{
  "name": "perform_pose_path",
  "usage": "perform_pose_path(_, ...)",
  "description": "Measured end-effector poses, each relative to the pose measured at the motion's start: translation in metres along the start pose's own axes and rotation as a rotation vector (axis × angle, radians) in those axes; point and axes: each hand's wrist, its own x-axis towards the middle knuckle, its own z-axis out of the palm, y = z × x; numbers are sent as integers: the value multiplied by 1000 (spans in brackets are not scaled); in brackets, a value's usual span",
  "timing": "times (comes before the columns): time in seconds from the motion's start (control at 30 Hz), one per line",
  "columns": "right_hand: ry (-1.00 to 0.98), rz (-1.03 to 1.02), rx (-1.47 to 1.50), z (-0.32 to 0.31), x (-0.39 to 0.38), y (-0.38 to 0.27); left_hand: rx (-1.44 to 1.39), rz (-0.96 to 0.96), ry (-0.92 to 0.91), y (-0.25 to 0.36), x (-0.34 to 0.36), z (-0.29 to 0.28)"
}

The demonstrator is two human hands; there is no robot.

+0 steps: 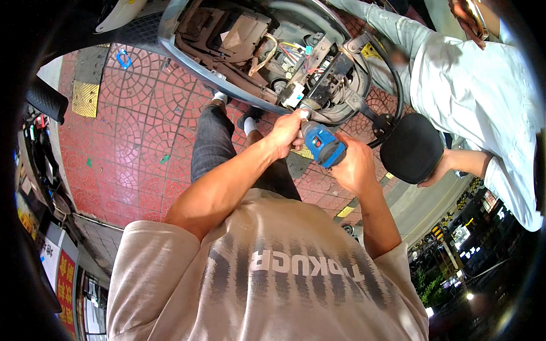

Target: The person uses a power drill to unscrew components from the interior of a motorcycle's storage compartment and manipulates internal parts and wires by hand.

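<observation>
My right hand grips a blue cordless drill, its front end toward the scooter's rear. Close to the drill's front end is my left hand, fingers curled together at the edge of the body panel. What those fingers hold is hidden; a small white piece shows just beyond them. The opened scooter body lies past my hands, its inside bare. Colored wires and a white connector block sit inside it, near metal brackets.
A co-worker in a pale shirt stands at the right, one hand on a black padded backrest. The backrest joins a curved black bar on the scooter. A blue ring-like object lies on the red paving.
</observation>
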Motion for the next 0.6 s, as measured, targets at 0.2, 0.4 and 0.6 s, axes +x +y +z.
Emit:
perform_pose_path(0.2, -59, 137, 94, 13, -9, 0, 20, 29, 74, -7, 8, 1)
perform_pose_path(0.4, -24, 139, 73, 12, -8, -8, 59, 0, 97, -9, 8, 3)
perform_pose_path(0.6, -11, 150, 82, 13, -8, -8, 86, -1, 99, -9, 6, 4)
